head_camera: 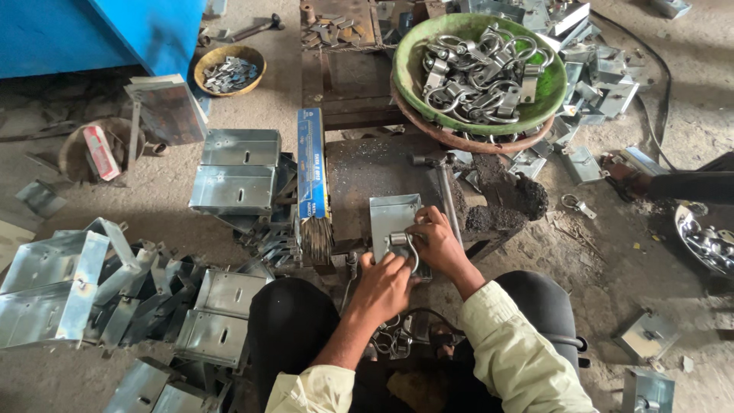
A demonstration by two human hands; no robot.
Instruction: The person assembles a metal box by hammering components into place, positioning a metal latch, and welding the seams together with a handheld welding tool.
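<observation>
A bent grey metal plate (388,216) lies on a dark, greasy work block (359,172) in front of me. A small silver U-shaped shackle (404,243) sits on the plate's near end. My right hand (437,243) pinches the shackle from the right. My left hand (381,287) presses at its lower edge, fingers curled against the plate. Both sleeves are pale yellow, and my dark-trousered knees frame the block.
A green bowl (552,92) heaped with silver shackles stands at the back. Stacks of folded metal plates (233,177) lie left and below. A blue box of rods (311,164) stands beside the block. Another person's hand (623,177) rests at the right.
</observation>
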